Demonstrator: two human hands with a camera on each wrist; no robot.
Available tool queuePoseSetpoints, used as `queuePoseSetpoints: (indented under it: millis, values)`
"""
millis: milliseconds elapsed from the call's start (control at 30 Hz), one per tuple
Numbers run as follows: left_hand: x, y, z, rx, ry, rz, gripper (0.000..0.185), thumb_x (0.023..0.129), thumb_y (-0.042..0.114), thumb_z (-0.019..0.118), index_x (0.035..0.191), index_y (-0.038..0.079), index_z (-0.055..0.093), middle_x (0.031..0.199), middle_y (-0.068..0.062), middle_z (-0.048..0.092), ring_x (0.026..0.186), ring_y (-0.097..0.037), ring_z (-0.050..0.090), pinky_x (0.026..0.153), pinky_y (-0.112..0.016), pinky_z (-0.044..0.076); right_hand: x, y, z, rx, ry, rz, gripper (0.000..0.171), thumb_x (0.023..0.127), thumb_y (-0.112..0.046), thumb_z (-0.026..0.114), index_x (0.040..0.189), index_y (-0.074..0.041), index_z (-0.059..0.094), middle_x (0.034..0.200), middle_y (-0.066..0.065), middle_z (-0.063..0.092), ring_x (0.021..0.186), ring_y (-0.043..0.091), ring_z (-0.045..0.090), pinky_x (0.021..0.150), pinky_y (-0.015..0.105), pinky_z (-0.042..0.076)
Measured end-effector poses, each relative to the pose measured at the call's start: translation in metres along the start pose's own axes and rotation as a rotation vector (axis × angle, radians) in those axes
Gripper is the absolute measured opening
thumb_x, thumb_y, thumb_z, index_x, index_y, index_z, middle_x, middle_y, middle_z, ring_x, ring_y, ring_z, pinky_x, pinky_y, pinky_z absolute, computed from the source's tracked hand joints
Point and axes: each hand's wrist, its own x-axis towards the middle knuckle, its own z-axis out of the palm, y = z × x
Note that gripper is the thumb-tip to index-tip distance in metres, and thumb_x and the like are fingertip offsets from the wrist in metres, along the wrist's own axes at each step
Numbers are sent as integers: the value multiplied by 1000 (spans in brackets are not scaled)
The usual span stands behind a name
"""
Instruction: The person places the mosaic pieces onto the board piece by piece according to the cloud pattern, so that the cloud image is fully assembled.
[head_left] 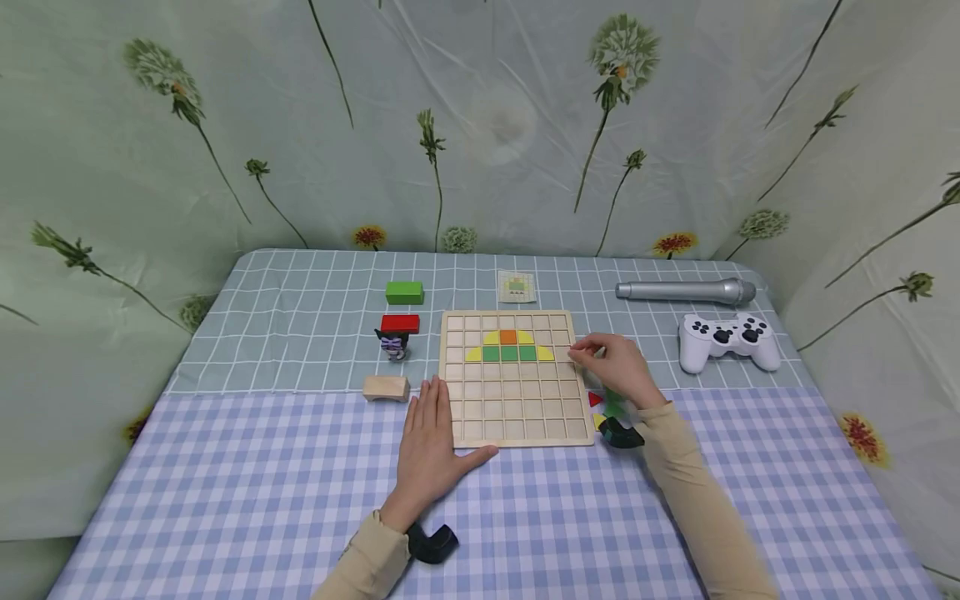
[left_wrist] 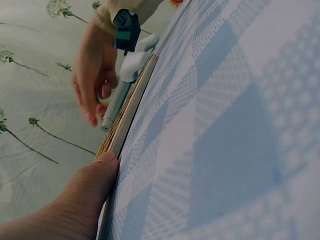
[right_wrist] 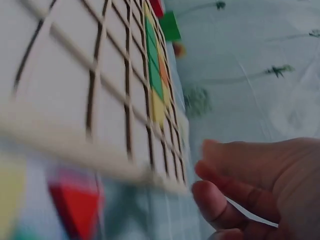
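Observation:
A square wooden grid board (head_left: 510, 421) bears a domed pattern: green squares (head_left: 508, 353) flanked by yellow pieces (head_left: 545, 354), an orange square (head_left: 507, 337) above. Along the board's left side my left hand (head_left: 429, 446) lies with straight fingers, its thumb (left_wrist: 97, 175) at the near edge. My right hand (head_left: 617, 367) hovers by the board's right edge. Its fingers are loosely bent, and the right wrist view shows nothing between the fingertips (right_wrist: 207, 195). Below it lie a red triangular piece (head_left: 595, 399), a yellow piece (head_left: 598, 422) and green pieces (head_left: 613, 403), partly hidden by the wrist camera.
Left of the board are a green block (head_left: 404, 292), a red block (head_left: 401, 323), a small figurine (head_left: 393, 344) and a wooden arch block (head_left: 386, 387). A pattern card (head_left: 517, 287) lies behind it. A silver microphone (head_left: 682, 290) and white game controller (head_left: 728, 342) lie right.

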Motion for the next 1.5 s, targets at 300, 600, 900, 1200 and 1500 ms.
queuePoseSetpoints:
  millis: [300, 600, 900, 1200, 1500]
  values:
    - [-2, -1, -2, -10, -18, -11, 120, 73, 77, 55, 150, -2, 8, 157, -16, 6, 143, -26, -1, 114, -37, -2, -19, 28, -37, -182, -111, 56, 15, 88, -12, 63, 100, -5, 70, 83, 7, 64, 55, 15, 49, 46, 29, 39]
    - [-2, -2, -4, -10, -29, -23, 120, 73, 76, 56, 150, -2, 9, 157, -16, 5, 143, -26, -2, 114, -37, -1, -18, 37, -41, -264, -192, 39, 20, 85, -13, 70, 102, -5, 70, 75, 1, 57, 59, 16, 45, 49, 29, 36]
    - [-2, -1, -2, -14, -16, -13, 120, 73, 76, 56, 150, -3, 10, 157, -17, 6, 143, -27, 0, 115, -39, 0, -17, 37, -41, -252, -158, 81, 18, 80, -18, 74, 93, -8, 66, 76, 1, 56, 60, 17, 47, 50, 30, 35]
    - [0, -1, -3, -7, -11, 1, 120, 73, 76, 57, 150, -3, 10, 157, -17, 7, 143, -27, 0, 115, -39, 0, -20, 34, -34, -199, -45, 46, 18, 79, -21, 76, 82, -9, 62, 71, -1, 58, 56, 15, 47, 50, 29, 36]
    - [0, 0, -1, 3, -13, -3, 120, 73, 77, 56, 150, -2, 9, 157, -17, 7, 143, -26, -1, 115, -38, -1, -11, -2, 4, -56, 63, -94, 16, 85, -14, 72, 95, -3, 68, 79, 4, 60, 53, 15, 42, 46, 29, 34]
